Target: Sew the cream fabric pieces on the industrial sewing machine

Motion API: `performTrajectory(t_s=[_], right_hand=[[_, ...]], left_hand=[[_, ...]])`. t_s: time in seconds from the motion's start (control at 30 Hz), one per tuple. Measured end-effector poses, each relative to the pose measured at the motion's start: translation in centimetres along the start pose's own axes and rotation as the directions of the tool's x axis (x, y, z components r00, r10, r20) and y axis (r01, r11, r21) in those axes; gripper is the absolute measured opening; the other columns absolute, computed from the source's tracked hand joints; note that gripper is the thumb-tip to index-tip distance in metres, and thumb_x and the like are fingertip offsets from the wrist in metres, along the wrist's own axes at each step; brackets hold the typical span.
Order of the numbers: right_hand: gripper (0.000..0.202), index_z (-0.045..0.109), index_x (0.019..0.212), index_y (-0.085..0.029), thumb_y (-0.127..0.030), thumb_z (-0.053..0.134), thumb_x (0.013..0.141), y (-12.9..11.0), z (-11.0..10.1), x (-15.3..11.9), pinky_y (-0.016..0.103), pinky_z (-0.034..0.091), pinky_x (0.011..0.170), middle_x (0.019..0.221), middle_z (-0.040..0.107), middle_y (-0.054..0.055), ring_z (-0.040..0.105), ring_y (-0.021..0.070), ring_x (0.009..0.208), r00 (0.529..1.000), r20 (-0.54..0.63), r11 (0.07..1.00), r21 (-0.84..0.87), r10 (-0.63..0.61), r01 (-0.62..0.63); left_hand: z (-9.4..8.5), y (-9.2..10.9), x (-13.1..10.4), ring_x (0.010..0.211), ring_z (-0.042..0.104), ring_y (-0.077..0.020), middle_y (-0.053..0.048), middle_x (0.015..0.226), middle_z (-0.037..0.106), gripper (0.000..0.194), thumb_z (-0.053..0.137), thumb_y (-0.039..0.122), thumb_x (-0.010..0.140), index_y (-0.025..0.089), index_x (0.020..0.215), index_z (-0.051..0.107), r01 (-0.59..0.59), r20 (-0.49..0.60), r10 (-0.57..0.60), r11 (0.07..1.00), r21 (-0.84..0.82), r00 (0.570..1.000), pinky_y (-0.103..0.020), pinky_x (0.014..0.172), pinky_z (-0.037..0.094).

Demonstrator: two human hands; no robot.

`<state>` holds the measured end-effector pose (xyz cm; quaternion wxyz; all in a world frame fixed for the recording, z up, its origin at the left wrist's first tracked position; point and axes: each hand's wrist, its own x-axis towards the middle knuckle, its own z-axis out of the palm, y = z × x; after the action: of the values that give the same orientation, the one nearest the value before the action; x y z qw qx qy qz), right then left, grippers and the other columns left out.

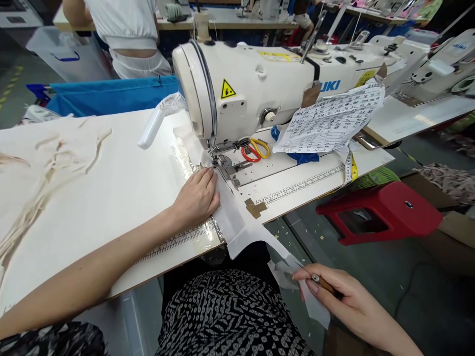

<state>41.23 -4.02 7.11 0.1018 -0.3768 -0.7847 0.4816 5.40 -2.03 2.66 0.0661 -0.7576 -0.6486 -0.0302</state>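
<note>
My left hand (198,195) presses down on white fabric (232,215) just in front of the needle area of a white sewing machine (245,74); its fingers are held together. The fabric runs from under the presser foot over the table's front edge to the lower right. There my right hand (337,294) holds a thin pointed tool with a brown handle (326,285), and a strip of the white fabric lies at its fingers. Red and yellow scissors (256,150) rest on the machine bed.
Handwritten paper (330,118) leans against the machine. Cream strips (33,212) lie on the table's left side (122,168). A red stool (386,207) stands at the right, a blue cloth bin (111,96) behind. A person in white (122,29) stands beyond.
</note>
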Motion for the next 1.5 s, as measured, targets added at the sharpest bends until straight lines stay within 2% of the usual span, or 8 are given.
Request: performTrajectory(t_s=[0.1, 0.23, 0.4, 0.53, 0.73, 0.93, 1.23, 1.5], right_hand=[[0.03, 0.072, 0.104, -0.023, -0.038, 0.047, 0.102, 0.1, 0.3, 0.3, 0.024, 0.052, 0.063, 0.079, 0.07, 0.005, 0.065, 0.0186, 0.068, 1.0, 0.026, 1.0, 0.015, 0.012, -0.012], [0.036, 0.07, 0.109, -0.022, -0.042, 0.041, 0.105, 0.1, 0.5, 0.7, 0.023, 0.046, 0.053, 0.077, 0.067, 0.004, 0.055, 0.0158, 0.054, 0.995, 0.084, 0.998, 0.041, 0.05, -0.054], [0.036, 0.069, 0.105, -0.021, -0.043, 0.041, 0.105, 0.0, 0.6, 1.4, 0.025, 0.045, 0.057, 0.079, 0.069, 0.005, 0.057, 0.0171, 0.06, 0.997, 0.077, 0.999, 0.02, 0.028, -0.03], [0.035, 0.068, 0.108, -0.019, -0.04, 0.039, 0.106, 0.0, 0.7, 1.8, 0.023, 0.042, 0.052, 0.076, 0.068, 0.005, 0.052, 0.0148, 0.053, 0.991, 0.128, 0.995, 0.079, 0.045, -0.055], [0.033, 0.066, 0.107, -0.018, -0.037, 0.039, 0.106, -0.2, 0.9, 2.5, 0.022, 0.043, 0.052, 0.079, 0.07, 0.005, 0.054, 0.0137, 0.053, 0.99, 0.143, 0.993, 0.118, 0.008, -0.025], [0.035, 0.068, 0.105, -0.018, -0.038, 0.04, 0.106, -0.3, 0.9, 2.7, 0.022, 0.047, 0.058, 0.082, 0.071, 0.006, 0.06, 0.0146, 0.06, 0.992, 0.124, 0.999, 0.04, -0.003, -0.002], [0.027, 0.068, 0.109, -0.019, -0.022, 0.042, 0.102, 0.1, 1.4, 3.3, 0.02, 0.049, 0.063, 0.093, 0.072, 0.007, 0.067, 0.0168, 0.08, 0.99, 0.096, 0.992, 0.084, -0.099, 0.091], [0.026, 0.068, 0.112, -0.021, -0.018, 0.044, 0.1, 0.1, 1.9, 4.4, 0.022, 0.046, 0.06, 0.096, 0.071, 0.006, 0.064, 0.0162, 0.074, 0.984, 0.057, 0.984, 0.069, -0.168, 0.164]], left_hand=[[-0.1, 0.0, 0.0, 0.14, 0.041, -0.0332, -0.023, 0.147, 0.047, 0.061, 0.025, 0.036, 0.099, -0.003, 0.141, 0.045, -0.002, -0.009, 0.002, 1.0, -0.016, 1.0, -0.046, 0.119, 0.033], [-0.2, 0.0, 0.3, 0.139, 0.042, -0.0329, -0.021, 0.145, 0.05, 0.059, 0.027, 0.037, 0.098, 0.002, 0.141, 0.046, 0.012, -0.017, -0.012, 1.0, -0.017, 1.0, -0.05, 0.118, 0.034], [0.1, 0.0, 0.8, 0.138, 0.043, -0.0339, -0.021, 0.146, 0.049, 0.06, 0.024, 0.037, 0.099, 0.002, 0.141, 0.047, 0.025, -0.014, -0.025, 0.999, 0.046, 1.0, -0.051, 0.117, 0.034], [0.3, -0.1, 1.0, 0.138, 0.043, -0.0335, -0.02, 0.145, 0.049, 0.061, 0.022, 0.038, 0.099, 0.003, 0.141, 0.048, 0.03, -0.017, -0.029, 0.999, 0.043, 0.999, -0.051, 0.116, 0.035], [0.6, -0.8, 1.2, 0.14, 0.041, -0.0321, -0.019, 0.147, 0.048, 0.059, 0.023, 0.039, 0.099, 0.006, 0.14, 0.048, 0.045, -0.033, -0.045, 0.999, -0.009, 0.998, -0.051, 0.116, 0.034], [0.4, -0.9, 1.2, 0.14, 0.038, -0.0323, -0.018, 0.145, 0.049, 0.056, 0.023, 0.037, 0.099, 0.008, 0.14, 0.048, 0.057, -0.042, -0.057, 0.998, 0.004, 0.997, -0.052, 0.115, 0.034], [-0.3, 0.2, 0.8, 0.119, 0.047, -0.0314, -0.018, 0.124, 0.056, 0.048, 0.027, 0.032, 0.1, 0.007, 0.131, 0.054, 0.001, -0.082, -0.001, 1.0, -0.002, 0.997, -0.047, 0.103, 0.043], [-0.2, 0.2, 0.6, 0.118, 0.048, -0.0318, -0.019, 0.122, 0.057, 0.047, 0.029, 0.031, 0.1, 0.006, 0.128, 0.056, -0.034, -0.132, 0.034, 0.999, 0.003, 0.991, -0.047, 0.101, 0.043]])
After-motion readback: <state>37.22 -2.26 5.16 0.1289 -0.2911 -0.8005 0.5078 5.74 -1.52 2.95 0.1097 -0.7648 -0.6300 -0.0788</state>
